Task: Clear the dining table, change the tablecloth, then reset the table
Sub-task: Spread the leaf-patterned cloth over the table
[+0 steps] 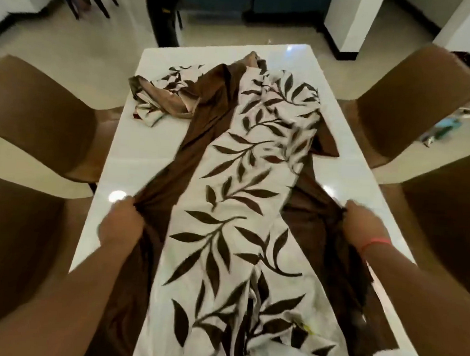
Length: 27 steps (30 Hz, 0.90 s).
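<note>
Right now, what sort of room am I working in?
Most likely a home dining room: a white glossy table ringed by brown chairs, a leaf-print tablecloth gripped by left hand and right hand.

Head view: we look steeply down from the near short end of the white dining table (136, 155), facing twelve o'clock, close above its surface.

One tablecloth (235, 194), one table (136, 155), four chairs (39, 116).
</note>
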Motion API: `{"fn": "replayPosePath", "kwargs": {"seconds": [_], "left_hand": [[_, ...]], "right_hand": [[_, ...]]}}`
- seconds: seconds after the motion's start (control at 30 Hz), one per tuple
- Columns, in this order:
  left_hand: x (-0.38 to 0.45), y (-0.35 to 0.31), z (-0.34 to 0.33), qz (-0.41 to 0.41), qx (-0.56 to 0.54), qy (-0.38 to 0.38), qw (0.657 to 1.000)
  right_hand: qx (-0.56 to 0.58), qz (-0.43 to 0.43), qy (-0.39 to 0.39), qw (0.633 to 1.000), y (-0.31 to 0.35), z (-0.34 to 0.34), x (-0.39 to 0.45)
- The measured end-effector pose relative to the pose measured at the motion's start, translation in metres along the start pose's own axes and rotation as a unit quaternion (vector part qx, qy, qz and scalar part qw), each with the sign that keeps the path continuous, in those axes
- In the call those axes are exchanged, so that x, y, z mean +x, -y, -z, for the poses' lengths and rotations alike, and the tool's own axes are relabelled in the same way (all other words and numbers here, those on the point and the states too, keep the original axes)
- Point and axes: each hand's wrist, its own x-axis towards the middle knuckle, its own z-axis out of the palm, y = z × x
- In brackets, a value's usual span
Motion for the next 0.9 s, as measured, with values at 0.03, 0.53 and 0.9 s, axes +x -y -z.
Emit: {"fn": "replayPosePath", "kwargs": {"seconds": [0.03,0.53,0.9], "left_hand": [[0.003,0.011,0.009,0.015,0.021,-0.01,1.0],[-0.175,-0.022,-0.04,-0.276,0.262,0.178,0.907],[-0.302,0.055,-0.033,-0.301,0.19,0.176,0.918]], "right_hand": [[0.028,-0.061,-0.047,0.997,-0.015,0.016,0.001],[-0.183,0.001,0.22,0.958,-0.1,0.003,-0.137],[-0.154,0.112,0.118,0.975,-0.136,-0.022,-0.246]]}}
